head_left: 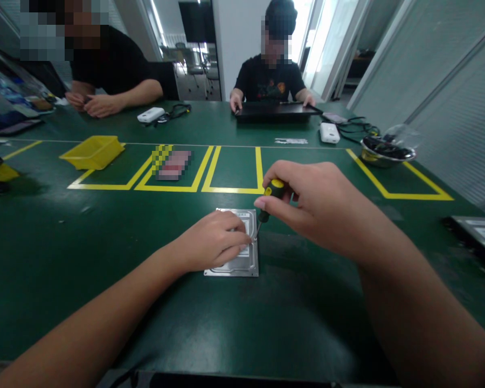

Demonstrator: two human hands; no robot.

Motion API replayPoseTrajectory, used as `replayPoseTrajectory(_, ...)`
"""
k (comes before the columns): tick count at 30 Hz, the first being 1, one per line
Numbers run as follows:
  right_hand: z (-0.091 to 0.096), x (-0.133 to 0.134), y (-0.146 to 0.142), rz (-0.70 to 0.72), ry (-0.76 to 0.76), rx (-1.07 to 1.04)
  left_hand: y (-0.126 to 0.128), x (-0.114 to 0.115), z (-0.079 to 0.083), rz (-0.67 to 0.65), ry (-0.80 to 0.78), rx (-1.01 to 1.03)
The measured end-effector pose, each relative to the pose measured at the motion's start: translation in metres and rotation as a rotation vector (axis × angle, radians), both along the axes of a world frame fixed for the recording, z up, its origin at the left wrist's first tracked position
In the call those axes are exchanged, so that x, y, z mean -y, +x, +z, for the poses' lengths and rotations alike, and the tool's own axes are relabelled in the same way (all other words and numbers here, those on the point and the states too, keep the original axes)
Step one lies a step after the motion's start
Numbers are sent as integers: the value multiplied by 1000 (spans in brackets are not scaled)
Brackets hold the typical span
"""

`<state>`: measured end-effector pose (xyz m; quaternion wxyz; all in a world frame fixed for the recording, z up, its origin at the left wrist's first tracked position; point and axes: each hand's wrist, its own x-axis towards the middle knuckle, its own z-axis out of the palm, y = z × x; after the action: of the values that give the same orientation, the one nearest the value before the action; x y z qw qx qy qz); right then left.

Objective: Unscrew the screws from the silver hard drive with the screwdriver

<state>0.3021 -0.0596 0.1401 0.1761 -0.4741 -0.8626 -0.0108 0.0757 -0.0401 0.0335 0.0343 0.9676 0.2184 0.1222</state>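
Note:
A silver hard drive (246, 268) lies flat on the green table, label side up. Across its upper face rests my left hand (214, 238), fingers bent and closed, steadying the drive with the fingertips near its right edge. A green and yellow screwdriver (275, 188) is gripped by its handle in my right hand (317, 207). Its shaft slants down and left, with the tip at the drive's right edge beside my left fingertips. Those fingertips partly hide the contact point, so I cannot tell whether the tip sits in a screw.
Yellow tape outlines mark the table (178, 318). Beyond the drive are a yellow bin (95, 152), a pixelated pinkish item (173, 164) and a metal bowl (388, 153) of dark parts. Another drive (479, 234) lies right. Two people sit opposite, one holding a black panel (275, 111).

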Motion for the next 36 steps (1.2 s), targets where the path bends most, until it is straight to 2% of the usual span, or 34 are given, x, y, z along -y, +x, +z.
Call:
replayPoseTrajectory(16, -3, 0, -6, 6, -43, -4, 3, 0, -2, -18, 7, -18)
replayPoseTrajectory(26, -10, 0, -15, 23, -6, -51, 2, -1, -4, -22, -6, 27)
replayPoseTrajectory(31, -14, 1, -19, 36, -4, -66, 1, -1, -5, -44, -16, 97)
replayPoseTrajectory(36, -19, -1, -22, 67, -36, -101, 0, -1, -5, -33, -98, 183)
